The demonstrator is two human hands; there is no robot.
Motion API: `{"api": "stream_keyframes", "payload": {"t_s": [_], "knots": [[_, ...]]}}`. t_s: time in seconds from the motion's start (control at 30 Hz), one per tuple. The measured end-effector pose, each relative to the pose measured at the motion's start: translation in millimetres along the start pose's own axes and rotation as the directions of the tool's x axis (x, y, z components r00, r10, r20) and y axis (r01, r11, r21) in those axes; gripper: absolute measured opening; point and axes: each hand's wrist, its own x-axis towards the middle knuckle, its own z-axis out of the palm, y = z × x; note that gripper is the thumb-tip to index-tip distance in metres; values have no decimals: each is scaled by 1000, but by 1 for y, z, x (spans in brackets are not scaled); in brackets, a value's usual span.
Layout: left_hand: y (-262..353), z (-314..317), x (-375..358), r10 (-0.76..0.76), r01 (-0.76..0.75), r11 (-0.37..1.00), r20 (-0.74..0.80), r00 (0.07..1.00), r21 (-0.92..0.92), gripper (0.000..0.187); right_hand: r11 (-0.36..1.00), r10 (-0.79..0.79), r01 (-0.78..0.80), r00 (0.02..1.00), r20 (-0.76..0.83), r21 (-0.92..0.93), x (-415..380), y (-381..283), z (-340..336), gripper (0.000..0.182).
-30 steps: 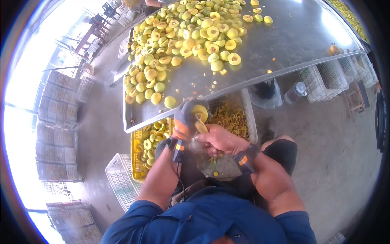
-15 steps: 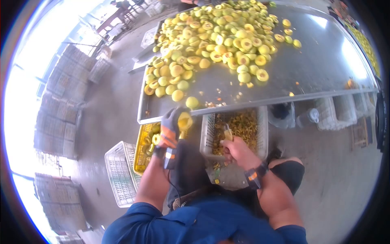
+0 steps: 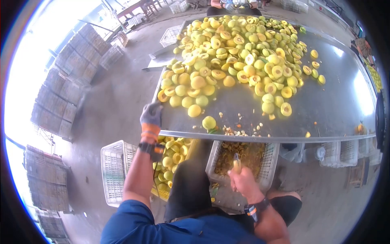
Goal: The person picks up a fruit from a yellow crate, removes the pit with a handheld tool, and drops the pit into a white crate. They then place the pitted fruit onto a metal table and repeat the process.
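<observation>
My left hand (image 3: 151, 115), in a grey and orange glove, rests at the left rim of the metal table (image 3: 183, 120), its fingers curled over the edge. No fruit shows in it. My bare right hand (image 3: 245, 184) is closed around the yellowish handle of a small pitting tool (image 3: 237, 164), its narrow metal tip pointing up and away from me. Beneath that tool stands a white crate (image 3: 212, 160) of brownish-yellow scraps. Halved yellow peaches (image 3: 227, 51) are heaped on the table; one peach (image 3: 209, 122) lies alone near the front edge.
A yellow crate (image 3: 161, 192) of peach halves stands left of my leg, beside a white basket (image 3: 106, 175). Pits (image 3: 233, 131) are scattered by the table's front edge. Stacked crates (image 3: 57, 101) line the left side. Another person's gloved hands (image 3: 237, 7) show across the table.
My left hand has moved left onto the table rim, and the peach half it held is gone from it. My right hand still holds the tool. The view has tilted up.
</observation>
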Motion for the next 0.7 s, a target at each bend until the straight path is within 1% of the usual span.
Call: {"api": "stream_keyframes", "payload": {"t_s": [0.07, 0.1, 0.17, 0.2, 0.23, 0.27, 0.33, 0.37, 0.43, 0.47, 0.5, 0.6, 0.67, 0.7], "knots": [[-14, 35, 49, 62, -63, 987, 11, 998, 148, 33, 999, -18, 16, 999, -49, -44, 6, 1, 2, 23], [-26, 52, 71, 107, -104, 973, -5, 994, 204, 37, 997, 9, -13, 999, -49, -73, 10, 4, 1, 22], [-55, 85, 112, 199, -182, 934, -25, 980, 306, 44, 998, 35, -38, 997, -62, -43, 15, 8, 4, 19], [-73, 99, 131, 225, -211, 917, -2, 974, 337, 48, 998, 47, -49, 996, -77, -31, 17, 7, 4, 18], [-66, 106, 147, 135, -144, 935, 49, 990, 325, 46, 991, 118, -123, 989, -86, -47, 19, 4, 4, 21], [-57, 113, 157, 45, -77, 946, 105, 993, 316, 44, 987, 105, -117, 989, -109, -113, 20, 7, 3, 24], [-68, 138, 168, 116, -126, 948, 53, 992, 292, 39, 963, 77, -109, 987, -138, -245, 28, 14, 1, 30], [-66, 147, 169, 150, -151, 945, 27, 988, 290, 37, 964, 110, -136, 986, -123, -229, 29, 10, 1, 37], [-65, 157, 164, 110, -143, 965, 154, 982, 220, 35, 980, 58, -77, 992, -112, -181, 30, 4, 6, 20], [-57, 155, 157, 90, -132, 973, 216, 972, 189, 35, 986, 32, -48, 994, -104, -158, 30, 2, 7, 16], [-42, 155, 147, 64, -119, 967, 237, 969, 224, 33, 975, 35, -56, 994, -100, -217, 32, 1, 8, 16], [-36, 168, 118, 255, -282, 956, 249, 934, 77, 31, 982, 14, -26, 998, -62, -186, 39, 6, 12, 17], [-17, 182, 90, 231, -230, 973, 261, 937, -37, 31, 972, 69, -80, 996, -56, -220, 41, 0, 16, 27], [1, 184, 80, 191, -184, 982, 339, 921, -53, 31, 965, 91, -102, 994, -56, -243, 42, -4, 16, 34]]}}
